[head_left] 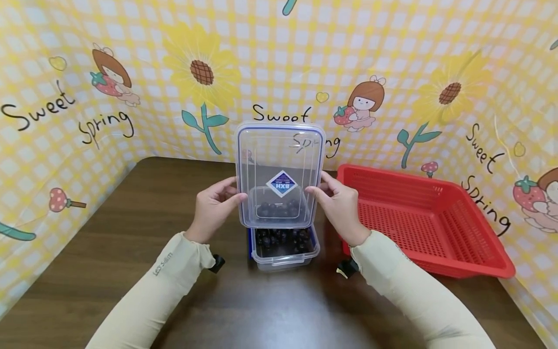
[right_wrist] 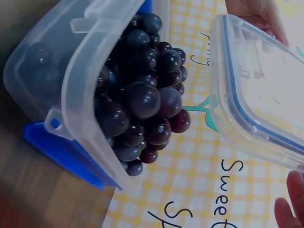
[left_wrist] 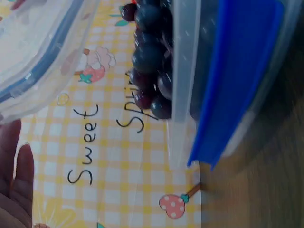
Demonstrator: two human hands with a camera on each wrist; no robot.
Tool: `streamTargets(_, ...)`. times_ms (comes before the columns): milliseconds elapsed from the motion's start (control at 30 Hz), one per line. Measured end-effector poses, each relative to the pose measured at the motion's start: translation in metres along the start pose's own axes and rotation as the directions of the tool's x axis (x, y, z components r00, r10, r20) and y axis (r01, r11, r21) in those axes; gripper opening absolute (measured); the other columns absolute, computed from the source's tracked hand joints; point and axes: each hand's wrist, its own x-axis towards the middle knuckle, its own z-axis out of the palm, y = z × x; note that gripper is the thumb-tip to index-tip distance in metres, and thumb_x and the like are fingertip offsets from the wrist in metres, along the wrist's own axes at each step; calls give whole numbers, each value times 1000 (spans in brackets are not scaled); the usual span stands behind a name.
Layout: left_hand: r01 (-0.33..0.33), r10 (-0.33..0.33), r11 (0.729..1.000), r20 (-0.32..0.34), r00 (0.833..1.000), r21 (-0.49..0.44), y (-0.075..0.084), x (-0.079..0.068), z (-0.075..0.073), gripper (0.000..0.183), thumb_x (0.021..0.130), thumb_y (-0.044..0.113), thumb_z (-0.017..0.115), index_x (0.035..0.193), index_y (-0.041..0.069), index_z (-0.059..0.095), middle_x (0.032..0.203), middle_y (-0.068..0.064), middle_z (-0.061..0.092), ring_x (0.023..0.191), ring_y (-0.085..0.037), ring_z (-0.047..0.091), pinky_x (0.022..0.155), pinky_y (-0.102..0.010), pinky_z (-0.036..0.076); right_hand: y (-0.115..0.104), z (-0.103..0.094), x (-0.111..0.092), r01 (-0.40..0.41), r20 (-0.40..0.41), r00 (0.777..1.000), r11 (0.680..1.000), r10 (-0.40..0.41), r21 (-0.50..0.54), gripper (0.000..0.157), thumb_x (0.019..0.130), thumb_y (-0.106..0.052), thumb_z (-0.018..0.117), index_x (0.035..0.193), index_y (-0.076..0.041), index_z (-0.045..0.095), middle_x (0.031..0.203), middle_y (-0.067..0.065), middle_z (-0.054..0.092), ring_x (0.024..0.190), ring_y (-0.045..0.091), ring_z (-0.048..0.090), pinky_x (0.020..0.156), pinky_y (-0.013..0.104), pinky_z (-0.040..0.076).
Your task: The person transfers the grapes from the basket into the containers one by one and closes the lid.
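Note:
My left hand (head_left: 213,206) and right hand (head_left: 341,206) pinch a clear plastic lid (head_left: 279,150) by its two side edges. The lid stands nearly upright over the back of a clear food container (head_left: 285,261), with a blue seal along its rim and a diamond-shaped label on it. Dark grapes (head_left: 281,240) fill the container; in the right wrist view the bunch (right_wrist: 142,102) rises past the rim. Blue side clips (left_wrist: 242,71) hang down along the container's walls. Through the lid the rear part of the container and grapes shows faintly.
To the right, a red perforated plastic basket (head_left: 401,232) sits on the brown wooden table (head_left: 174,286), close to my right forearm. Behind and at both sides rises a yellow checked cloth (head_left: 261,58) printed with flowers and figures.

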Motion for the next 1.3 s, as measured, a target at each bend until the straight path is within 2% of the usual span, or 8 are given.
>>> streamTargets(100,59,-59,998,0,998,10,3,1,2,42,79,-9,72,119,-11,61,71,-8,66,57,-7,57,53,-17,46,-2,-2,7,-97,31,995,995,97,4,55,78,-13,79,128,1,60,80,17,71,67,26,65,50,16,39)
streamTargets(200,176,-175,984,61,983,-13,6,7,2,47,84,-3,70,128,-9,55,67,-3,62,51,-9,55,51,-20,48,-3,-6,17,-268,117,957,963,264,22,55,82,-18,77,131,-1,58,79,18,70,65,26,66,50,20,40)
streamTargets(333,348,-343,938,181,922,3,10,18,-1,46,90,6,66,132,-8,51,63,3,59,49,-9,53,53,-25,52,-3,-10,34,-524,284,821,851,495,32,52,86,-25,74,131,-4,59,93,17,72,61,19,68,65,24,50)
streamTargets(433,401,-405,914,245,881,71,13,27,-5,45,92,9,63,131,-10,50,63,3,59,49,-10,55,56,-27,54,-3,-11,43,-637,383,713,771,587,3,54,87,-25,73,133,-4,57,112,17,68,67,16,69,81,32,54)
streamTargets(533,415,-440,898,278,854,148,16,33,-8,45,93,10,62,130,-12,49,64,4,60,48,-10,54,56,-25,52,-3,-11,48,-674,431,657,738,619,-33,54,88,-24,71,135,-4,55,118,16,65,74,18,69,83,37,54)
streamTargets(867,492,-547,835,278,790,246,12,24,-3,46,94,16,62,129,-11,50,63,4,58,47,-10,47,52,-24,46,0,4,33,-603,493,681,797,542,-44,49,96,-16,57,141,0,45,126,20,60,102,31,64,89,41,50)
streamTargets(1100,501,-585,807,313,748,311,2,16,-2,50,94,18,63,133,-10,48,67,-1,62,52,-13,47,54,-26,45,10,9,19,-581,547,621,798,562,-159,54,98,-18,55,147,-2,36,133,20,55,112,30,60,96,43,45)
streamTargets(1300,511,-604,794,330,725,330,-7,9,3,55,95,18,62,138,-9,44,70,-2,66,51,-11,48,50,-25,45,18,12,13,-554,546,626,810,556,-190,54,99,-16,53,146,2,35,136,21,52,114,31,58,97,44,45)
